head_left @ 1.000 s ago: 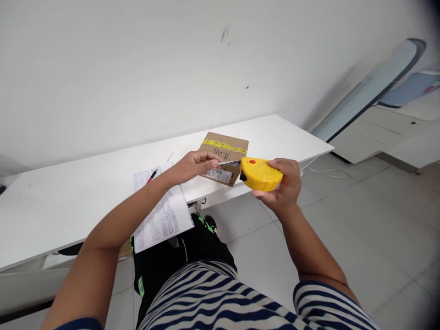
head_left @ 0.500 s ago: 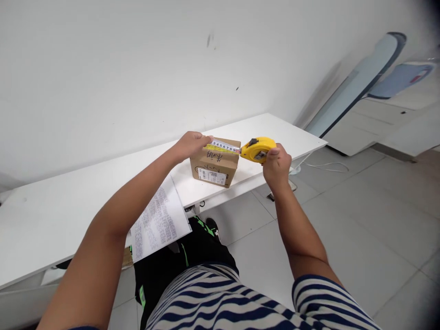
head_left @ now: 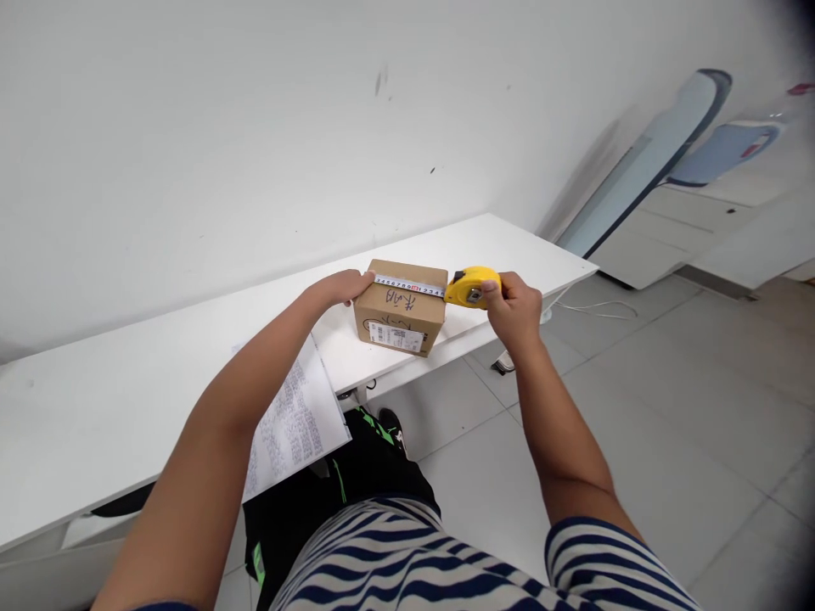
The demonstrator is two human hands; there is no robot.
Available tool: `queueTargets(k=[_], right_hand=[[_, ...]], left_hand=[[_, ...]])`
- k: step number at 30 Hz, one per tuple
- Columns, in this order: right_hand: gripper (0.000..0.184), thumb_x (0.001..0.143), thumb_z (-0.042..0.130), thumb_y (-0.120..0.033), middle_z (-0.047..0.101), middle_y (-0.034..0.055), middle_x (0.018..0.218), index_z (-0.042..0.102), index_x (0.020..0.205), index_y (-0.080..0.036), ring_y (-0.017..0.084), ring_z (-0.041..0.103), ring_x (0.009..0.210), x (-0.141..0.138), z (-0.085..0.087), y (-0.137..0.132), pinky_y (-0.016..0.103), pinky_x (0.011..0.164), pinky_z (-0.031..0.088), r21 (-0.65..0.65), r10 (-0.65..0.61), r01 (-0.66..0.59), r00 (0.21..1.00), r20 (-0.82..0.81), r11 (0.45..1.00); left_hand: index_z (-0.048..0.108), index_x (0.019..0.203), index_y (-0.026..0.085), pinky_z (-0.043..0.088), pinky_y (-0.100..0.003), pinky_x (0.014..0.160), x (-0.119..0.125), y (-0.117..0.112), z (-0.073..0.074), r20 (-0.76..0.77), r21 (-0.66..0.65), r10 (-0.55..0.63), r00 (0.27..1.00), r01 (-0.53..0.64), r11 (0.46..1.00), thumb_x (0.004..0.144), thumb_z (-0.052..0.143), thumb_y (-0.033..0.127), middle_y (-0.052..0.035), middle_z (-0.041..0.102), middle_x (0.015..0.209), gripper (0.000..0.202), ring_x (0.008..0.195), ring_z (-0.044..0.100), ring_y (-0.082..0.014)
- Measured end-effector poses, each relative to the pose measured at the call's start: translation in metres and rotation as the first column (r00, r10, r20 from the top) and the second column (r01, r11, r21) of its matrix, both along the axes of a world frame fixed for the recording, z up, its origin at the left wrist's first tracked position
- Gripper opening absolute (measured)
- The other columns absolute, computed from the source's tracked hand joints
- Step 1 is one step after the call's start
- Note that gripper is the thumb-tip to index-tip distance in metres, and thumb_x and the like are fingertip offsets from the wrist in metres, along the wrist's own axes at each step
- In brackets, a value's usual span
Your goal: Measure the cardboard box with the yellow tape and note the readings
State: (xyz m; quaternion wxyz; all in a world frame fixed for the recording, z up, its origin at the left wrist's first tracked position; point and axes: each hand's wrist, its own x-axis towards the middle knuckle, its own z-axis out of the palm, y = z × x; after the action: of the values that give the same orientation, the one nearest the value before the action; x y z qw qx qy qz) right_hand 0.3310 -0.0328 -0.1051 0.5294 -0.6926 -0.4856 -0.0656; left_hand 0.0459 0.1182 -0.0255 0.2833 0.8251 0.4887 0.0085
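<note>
A brown cardboard box (head_left: 402, 318) with handwriting and a white label on its near side sits on the white table. The pulled-out blade (head_left: 413, 286) of a tape measure lies across the box's top, its printed numbers facing up. At the box's left edge, my left hand (head_left: 344, 288) pinches the blade's end. My right hand (head_left: 519, 310) is wrapped round the yellow tape measure case (head_left: 472, 287), held just off the box's right edge.
Printed paper sheets (head_left: 296, 424) overhang the front edge of the white table (head_left: 146, 361). A white wall (head_left: 255, 127) runs behind. To the right, a pale blue panel (head_left: 643, 165) leans near white cabinets (head_left: 668, 225), and a cable (head_left: 598, 307) lies on the tiled floor.
More blade now shows between my hands. My left hand has moved left to the box's left edge, and the blade lies straighter across the top. The case sits slightly lower in view.
</note>
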Motion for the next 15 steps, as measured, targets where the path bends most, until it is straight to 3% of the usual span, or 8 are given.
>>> queueTargets(k=[9,12,15], right_hand=[[0.089,0.070,0.049,-0.103,0.062,0.0015,0.066,0.071,0.086,-0.018,0.018,0.057,0.063,0.003,-0.002,0.005,0.033,0.061,0.048,0.024,0.116,-0.113,0.967,-0.229,0.993],[0.089,0.065,0.052,-0.104,0.066,0.0040,0.072,0.068,0.083,-0.018,0.019,0.060,0.067,-0.001,0.001,0.006,0.034,0.061,0.051,0.114,0.168,-0.139,0.936,-0.309,0.984],[0.084,0.066,0.053,-0.103,0.064,0.0033,0.069,0.063,0.076,-0.020,0.019,0.059,0.065,-0.009,0.006,-0.008,0.033,0.058,0.050,0.197,0.145,-0.083,0.934,-0.327,0.977]], left_hand=[[0.045,0.082,0.023,0.043,-0.033,0.068,-0.012,-0.009,0.004,0.188,-0.101,-0.003,0.982,0.022,0.995,0.101,0.046,0.052,-0.0026,0.053,0.077,0.035,0.064,0.049,-0.0161],[0.045,0.082,0.023,0.042,-0.032,0.068,-0.014,-0.013,0.000,0.246,-0.091,0.006,0.969,0.017,0.996,0.101,0.048,0.051,-0.0024,0.053,0.077,0.034,0.066,0.048,-0.0156],[0.047,0.088,0.022,0.044,-0.032,0.072,-0.014,-0.017,-0.001,0.280,-0.061,0.050,0.959,-0.034,0.998,0.100,0.052,0.051,-0.0067,0.062,0.091,0.032,0.076,0.055,-0.0171]])
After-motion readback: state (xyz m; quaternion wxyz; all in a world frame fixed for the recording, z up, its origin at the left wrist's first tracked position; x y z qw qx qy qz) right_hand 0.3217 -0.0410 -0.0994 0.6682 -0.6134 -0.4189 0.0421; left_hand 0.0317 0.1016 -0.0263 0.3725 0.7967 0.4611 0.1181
